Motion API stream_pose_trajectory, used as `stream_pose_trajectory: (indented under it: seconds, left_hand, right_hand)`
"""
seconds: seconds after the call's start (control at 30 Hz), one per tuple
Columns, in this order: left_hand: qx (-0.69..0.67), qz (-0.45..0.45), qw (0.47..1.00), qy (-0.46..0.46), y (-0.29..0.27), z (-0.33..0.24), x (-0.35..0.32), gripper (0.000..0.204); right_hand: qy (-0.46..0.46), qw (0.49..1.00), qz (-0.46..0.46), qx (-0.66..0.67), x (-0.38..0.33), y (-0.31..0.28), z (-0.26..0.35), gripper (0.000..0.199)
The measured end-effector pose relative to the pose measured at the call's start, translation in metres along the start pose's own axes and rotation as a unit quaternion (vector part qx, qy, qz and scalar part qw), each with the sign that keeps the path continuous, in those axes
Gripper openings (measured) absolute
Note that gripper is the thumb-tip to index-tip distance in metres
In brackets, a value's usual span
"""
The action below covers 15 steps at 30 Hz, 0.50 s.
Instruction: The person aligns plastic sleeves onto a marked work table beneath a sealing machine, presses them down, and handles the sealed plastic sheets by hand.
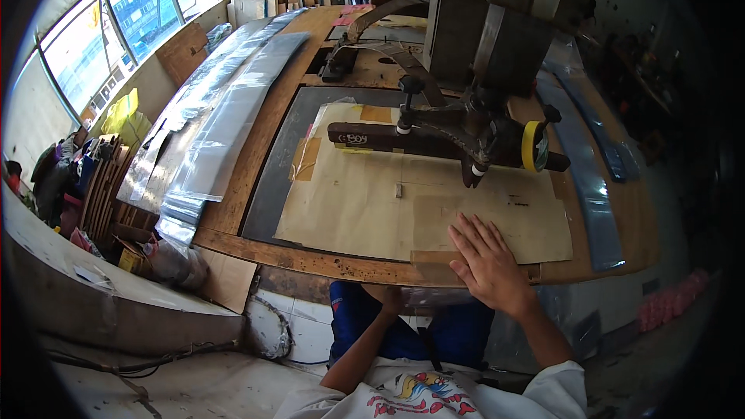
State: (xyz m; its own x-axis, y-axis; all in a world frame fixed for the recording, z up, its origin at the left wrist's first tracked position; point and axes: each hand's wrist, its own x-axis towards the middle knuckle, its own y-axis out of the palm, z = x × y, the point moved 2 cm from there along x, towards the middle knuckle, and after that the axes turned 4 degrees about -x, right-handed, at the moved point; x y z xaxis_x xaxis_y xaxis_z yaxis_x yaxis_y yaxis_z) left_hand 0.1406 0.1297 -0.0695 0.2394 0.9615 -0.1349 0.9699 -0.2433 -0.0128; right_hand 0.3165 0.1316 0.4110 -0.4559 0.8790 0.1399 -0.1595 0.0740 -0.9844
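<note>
The tan sheet (357, 202) lay mostly ahead and to the left of the right hand (489, 264), which was clearly the nearer of the two and rested over its near edge, toward the right end. The sheet's long axis ran from left to right across the person's front, so the hand's fingers, pointing away and slightly leftward, crossed that axis instead of following it. The right grip was flat and unclosed, fingers straight and close together, thumb a little apart, pressing from above with nothing pinched. The left hand (390, 299) was lower, by the front edge of the wooden tabletop (310, 262), near some clear plastic (438, 297); whether its grip was closed on that could not be told. The sheet sat on a dark plate (268, 202) set into the tabletop, beneath a dark metal bar (434, 151) that hid part of its far side. It looked flat, dull and creamy, with browner tape patches (306, 159) at the left and far edges, a small metal-looking piece (399, 190) near its middle, and a slightly darker rectangular patch (434, 221) reaching under the fingers.
</note>
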Motion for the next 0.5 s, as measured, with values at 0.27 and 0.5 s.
stream_pose_trajectory:
  seconds: [0.27,0.5]
  left_hand:
    - [0.111,-0.034,0.993,0.027,0.035,-0.004,0.020,0.033]
    - [0.186,-0.198,0.962,0.032,0.014,0.028,0.038,0.045]
  right_hand:
    - [0.090,0.991,-0.100,0.007,-0.001,-0.001,-0.042,0.041]
    - [0.021,0.993,-0.035,0.107,-0.012,0.002,-0.006,0.043]
